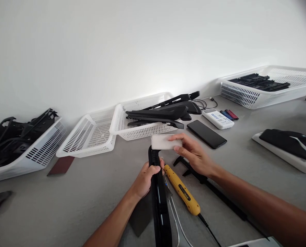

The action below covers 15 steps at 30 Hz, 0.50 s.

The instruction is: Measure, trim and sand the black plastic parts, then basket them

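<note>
My left hand (147, 177) is closed around a long, glossy black plastic trim piece (161, 209), which runs from the table's middle toward me. My right hand (192, 152) grips a white rectangular block (163, 142) between thumb and fingers. The block is at the far end of the trim piece and seems to touch it; whether it presses there I cannot tell. Right of the trim lies a yellow-handled corded tool (183, 190), its tip hidden behind my left fingers. A black caliper (201, 176) lies below my right hand. Dark sandpaper (140, 214) lies partly under the trim.
Black parts fill a white basket (46, 151) at left. Beside it are another white basket (87, 151) and one (142, 133) with long black parts sticking out. A phone (206, 133), a white box (218, 119) and a basket (240, 97) are at right.
</note>
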{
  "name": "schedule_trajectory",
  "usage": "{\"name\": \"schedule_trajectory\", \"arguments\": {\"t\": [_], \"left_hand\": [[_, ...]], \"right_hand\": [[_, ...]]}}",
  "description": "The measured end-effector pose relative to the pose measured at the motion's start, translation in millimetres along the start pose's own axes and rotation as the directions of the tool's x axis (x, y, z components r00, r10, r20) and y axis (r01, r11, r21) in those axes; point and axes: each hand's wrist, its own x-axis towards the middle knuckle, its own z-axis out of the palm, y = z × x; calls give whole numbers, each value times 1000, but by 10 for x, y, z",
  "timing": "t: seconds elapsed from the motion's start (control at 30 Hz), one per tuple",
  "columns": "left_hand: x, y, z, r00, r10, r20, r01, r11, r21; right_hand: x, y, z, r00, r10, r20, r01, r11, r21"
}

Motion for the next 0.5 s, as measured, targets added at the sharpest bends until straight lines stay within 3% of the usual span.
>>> {"name": "schedule_trajectory", "arguments": {"t": [0.07,0.17,0.33,0.43,0.5], "left_hand": [[2,3,1,1000,-7,-1,7,1000,-10],[0,8,3,1000,-10,-24,9,999,-42],[7,4,6,999,-28,-34,26,997,-74],[14,-3,4,999,-19,-49,15,997,-76],[13,-3,1,998,-7,-67,2,997,-74]], "right_hand": [[12,0,-3,1000,26,-17,-27,999,-43],[16,-10,-2,991,-5,-133,-6,997,-78],[15,13,16,1000,25,15,-24,1000,-16],[24,16,-21,992,58,-116,-64,997,-48],[24,-17,-51,988,56,-145,-49,997,55]]}}
